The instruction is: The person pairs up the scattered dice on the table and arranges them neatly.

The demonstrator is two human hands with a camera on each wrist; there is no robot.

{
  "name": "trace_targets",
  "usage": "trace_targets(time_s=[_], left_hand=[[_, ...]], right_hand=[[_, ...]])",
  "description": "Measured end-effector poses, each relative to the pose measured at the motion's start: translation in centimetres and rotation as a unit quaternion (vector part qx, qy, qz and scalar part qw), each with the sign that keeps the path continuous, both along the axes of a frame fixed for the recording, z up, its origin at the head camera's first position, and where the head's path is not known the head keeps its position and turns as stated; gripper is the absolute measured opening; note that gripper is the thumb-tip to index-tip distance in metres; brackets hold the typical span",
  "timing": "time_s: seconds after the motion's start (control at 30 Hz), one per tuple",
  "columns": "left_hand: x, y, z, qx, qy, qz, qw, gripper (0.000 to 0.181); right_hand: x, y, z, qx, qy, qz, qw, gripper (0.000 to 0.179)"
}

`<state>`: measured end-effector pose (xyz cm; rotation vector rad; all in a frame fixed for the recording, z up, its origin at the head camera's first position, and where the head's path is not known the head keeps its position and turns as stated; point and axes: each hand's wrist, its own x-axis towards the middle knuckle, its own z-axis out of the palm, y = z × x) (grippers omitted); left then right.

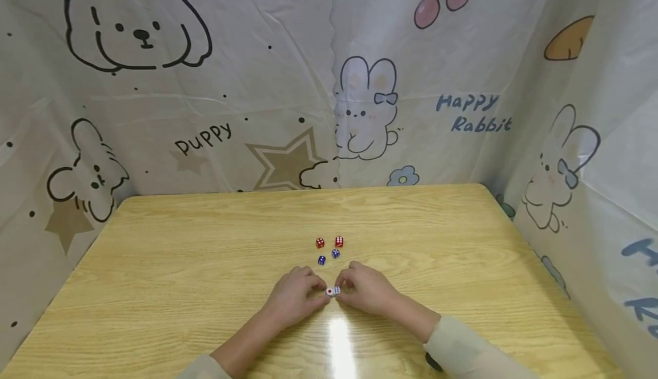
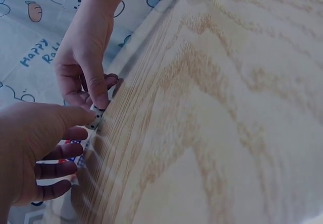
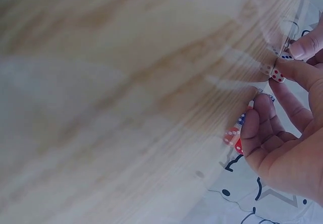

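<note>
Two white dice sit side by side on the table: the left white die [image 1: 329, 291] shows a red dot on top, and the right white die [image 1: 337, 290] shows several blue dots. My left hand [image 1: 294, 294] pinches the left die between thumb and forefinger. From the other side, my right hand [image 1: 369, 289] pinches the right die the same way. In the right wrist view, fingertips partly cover the white dice [image 3: 277, 75]. Just beyond the hands lie two blue dice [image 1: 321, 260] and, farther back, two red dice [image 1: 320, 243].
The light wooden table [image 1: 205, 236] spreads out on both sides of the hands. A printed cloth [image 1: 288, 82] with cartoon animals hangs behind it and along the sides. A small dark object [image 1: 433, 362] shows beneath the right sleeve.
</note>
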<state>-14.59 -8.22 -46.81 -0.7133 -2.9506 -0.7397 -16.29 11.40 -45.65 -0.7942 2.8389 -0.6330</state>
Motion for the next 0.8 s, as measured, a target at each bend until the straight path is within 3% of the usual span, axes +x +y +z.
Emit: trace_targets(time_s=[0.37, 0.8], left_hand=[[-0.4, -0.4, -0.2, 0.007, -0.006, 0.018, 0.9998, 0.027], [-1.2, -1.0, 0.1, 0.019, 0.004, 0.062, 0.9979, 0.019]], right_hand=[[0.1, 0.1, 0.2, -0.004, -0.012, 0.000, 0.9999, 0.019], [0.2, 0.0, 0.3, -0.005, -0.018, -0.006, 0.9998, 0.019]])
